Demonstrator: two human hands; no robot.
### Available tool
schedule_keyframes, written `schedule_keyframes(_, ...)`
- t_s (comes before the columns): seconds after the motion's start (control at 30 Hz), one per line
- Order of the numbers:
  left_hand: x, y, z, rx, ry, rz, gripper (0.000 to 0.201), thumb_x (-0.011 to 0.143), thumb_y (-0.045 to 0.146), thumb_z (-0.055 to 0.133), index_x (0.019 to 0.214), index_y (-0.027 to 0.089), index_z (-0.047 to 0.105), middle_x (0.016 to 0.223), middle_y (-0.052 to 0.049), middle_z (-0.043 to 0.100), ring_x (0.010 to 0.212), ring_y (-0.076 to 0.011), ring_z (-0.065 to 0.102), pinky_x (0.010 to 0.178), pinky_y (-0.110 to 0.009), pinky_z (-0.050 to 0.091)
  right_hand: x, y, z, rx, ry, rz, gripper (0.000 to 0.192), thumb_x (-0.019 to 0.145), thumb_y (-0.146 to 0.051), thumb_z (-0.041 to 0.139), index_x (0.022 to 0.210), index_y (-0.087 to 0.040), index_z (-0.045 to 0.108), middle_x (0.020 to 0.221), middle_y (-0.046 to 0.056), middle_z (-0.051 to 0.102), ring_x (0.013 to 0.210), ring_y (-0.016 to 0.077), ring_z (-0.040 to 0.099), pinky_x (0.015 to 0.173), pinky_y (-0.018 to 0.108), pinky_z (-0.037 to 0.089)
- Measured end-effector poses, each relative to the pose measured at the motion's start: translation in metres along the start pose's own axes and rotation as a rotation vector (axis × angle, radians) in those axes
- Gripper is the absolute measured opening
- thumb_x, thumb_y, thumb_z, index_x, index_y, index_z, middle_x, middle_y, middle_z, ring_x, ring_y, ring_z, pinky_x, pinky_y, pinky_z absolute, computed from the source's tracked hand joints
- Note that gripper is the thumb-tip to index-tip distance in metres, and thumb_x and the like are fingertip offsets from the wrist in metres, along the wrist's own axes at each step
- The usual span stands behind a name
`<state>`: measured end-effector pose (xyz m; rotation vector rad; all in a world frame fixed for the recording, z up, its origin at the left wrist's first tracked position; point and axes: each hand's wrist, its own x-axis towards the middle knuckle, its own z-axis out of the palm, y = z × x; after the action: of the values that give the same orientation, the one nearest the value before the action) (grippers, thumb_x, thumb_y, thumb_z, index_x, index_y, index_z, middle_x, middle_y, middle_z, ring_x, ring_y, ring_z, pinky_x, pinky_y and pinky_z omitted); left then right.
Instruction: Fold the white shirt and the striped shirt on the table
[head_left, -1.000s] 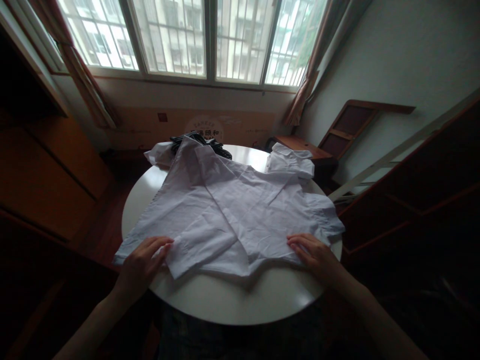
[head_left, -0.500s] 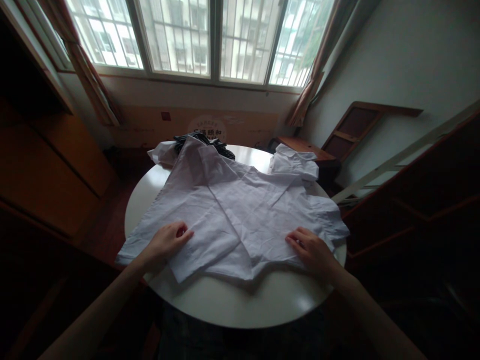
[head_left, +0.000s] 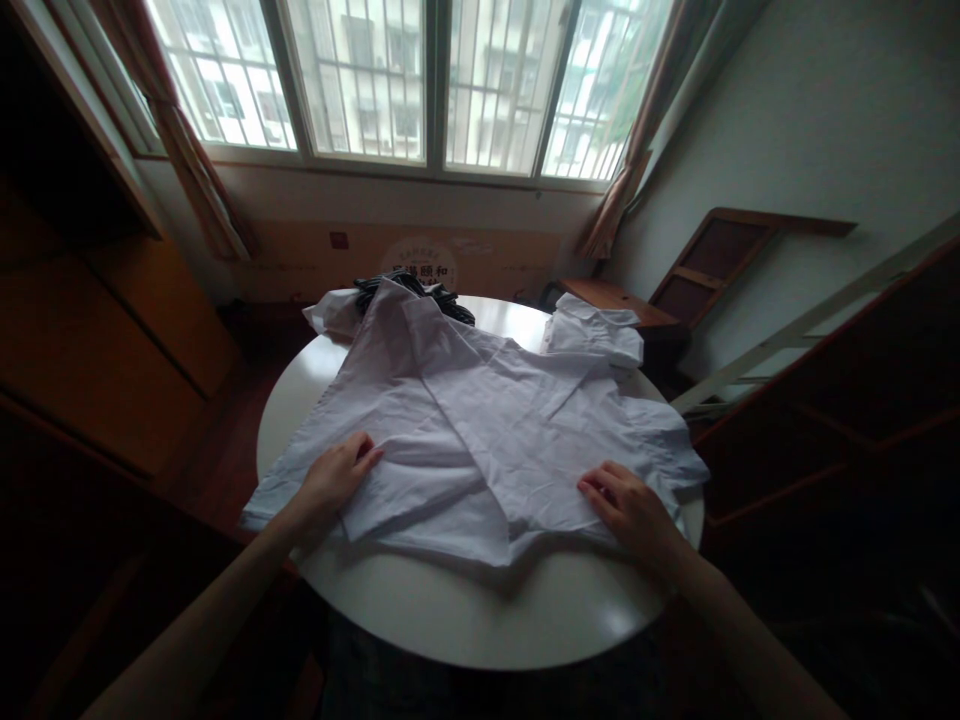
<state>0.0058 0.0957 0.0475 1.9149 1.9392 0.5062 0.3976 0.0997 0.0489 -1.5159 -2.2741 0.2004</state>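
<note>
Drawing the near flap of the white garment [head_left: 525,430] leftward, away from the near edge, since half a second ago, creasing it under the left hand [head_left: 337,470], with fingers curled narrow; can't tell if pinching cloth. Keeping the right hand [head_left: 626,500] at the fabric toward the right edge, equally narrow, again can't tell. Covering most of the round white table [head_left: 480,630], spilling past left and right edges.

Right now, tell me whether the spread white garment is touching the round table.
Touching: the head view shows the white garment lying spread across the round table, covering much of its top.
</note>
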Motion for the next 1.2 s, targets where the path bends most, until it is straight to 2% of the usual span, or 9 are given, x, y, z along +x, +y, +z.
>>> schedule_keyframes(0.2, -0.002, -0.005, -0.004, -0.005, 0.019, 0.027, 0.032, 0.078, 0.047, 0.039, 0.079, 0.018, 0.051, 0.072, -0.002, 0.058, 0.067, -0.0172, 0.054, 0.061, -0.026, 0.036, 0.0, 0.002, 0.001, 0.009, -0.004, 0.004, 0.02, 0.083, -0.028, 0.041, 0.074, -0.019, 0.057, 0.074, 0.004, 0.054, 0.07, 0.0159, 0.053, 0.066, 0.029, 0.043)
schedule_keyframes(0.4, -0.005, -0.012, -0.01, -0.09, -0.095, 0.094, 0.037, 0.078, 0.05, 0.037, 0.063, 0.017, 0.048, 0.06, 0.002, 0.051, 0.058, -0.0134, 0.048, 0.055, -0.024, 0.034, 0.001, 0.001, 0.001, 0.028, 0.018, -0.002, 0.02, 0.082, -0.027, 0.042, 0.072, -0.019, 0.057, 0.075, 0.005, 0.056, 0.069, 0.0159, 0.054, 0.065, 0.029, 0.043)
schedule_keyframes(0.5, -0.006, -0.012, -0.011, -0.083, -0.125, 0.099, 0.038, 0.078, 0.05, 0.037, 0.061, 0.018, 0.047, 0.059, 0.002, 0.049, 0.057, -0.0129, 0.047, 0.054, -0.023, 0.033, 0.0, 0.002, 0.002, 0.033, 0.019, 0.002, 0.019, 0.082, -0.027, 0.042, 0.073, -0.019, 0.057, 0.077, 0.005, 0.057, 0.071, 0.0164, 0.054, 0.066, 0.029, 0.043)
schedule_keyframes(0.6, -0.009, -0.01, -0.011, -0.05, -0.082, 0.093, 0.035, 0.077, 0.05, 0.039, 0.064, 0.018, 0.048, 0.061, 0.002, 0.052, 0.058, -0.0139, 0.048, 0.055, -0.024, 0.034, 0.001, 0.002, 0.0, 0.031, 0.002, 0.006, 0.02, 0.081, -0.027, 0.041, 0.074, -0.019, 0.058, 0.077, 0.005, 0.058, 0.072, 0.0166, 0.055, 0.067, 0.03, 0.043)
schedule_keyframes(0.73, -0.019, -0.009, -0.007, -0.02, 0.042, 0.073, 0.032, 0.077, 0.047, 0.041, 0.083, 0.019, 0.053, 0.064, 0.0, 0.054, 0.061, -0.0167, 0.052, 0.057, -0.027, 0.037, 0.015, 0.001, -0.008, 0.014, -0.065, 0.016, 0.022, 0.081, -0.029, 0.041, 0.074, -0.019, 0.059, 0.074, 0.004, 0.061, 0.067, 0.0163, 0.057, 0.062, 0.028, 0.043)
schedule_keyframes(0.87, -0.027, -0.016, 0.0, -0.038, 0.118, 0.066, 0.032, 0.078, 0.046, 0.039, 0.087, 0.018, 0.053, 0.062, 0.001, 0.054, 0.06, -0.0173, 0.054, 0.058, -0.028, 0.04, 0.059, 0.008, -0.009, -0.015, -0.064, -0.019, 0.022, 0.081, -0.029, 0.042, 0.077, -0.018, 0.06, 0.074, 0.005, 0.063, 0.066, 0.0166, 0.058, 0.061, 0.027, 0.042)
schedule_keyframes(1.03, -0.031, -0.026, 0.006, -0.068, 0.185, 0.051, 0.034, 0.077, 0.046, 0.044, 0.093, 0.018, 0.055, 0.067, -0.001, 0.057, 0.063, -0.0172, 0.056, 0.059, -0.028, 0.044, 0.153, 0.021, 0.005, 0.025, -0.011, -0.04, 0.021, 0.081, -0.018, 0.044, 0.094, -0.016, 0.061, 0.094, 0.007, 0.064, 0.084, 0.0167, 0.058, 0.075, 0.026, 0.043)
schedule_keyframes(1.2, -0.034, -0.026, 0.007, -0.104, 0.228, 0.04, 0.036, 0.076, 0.047, 0.046, 0.096, 0.019, 0.057, 0.071, -0.002, 0.06, 0.066, -0.0174, 0.059, 0.061, -0.029, 0.047, 0.242, 0.022, 0.023, -0.12, -0.019, 0.003, 0.031, 0.082, -0.012, 0.042, 0.109, -0.014, 0.057, 0.111, 0.012, 0.056, 0.099, 0.0183, 0.052, 0.085, 0.026, 0.038)
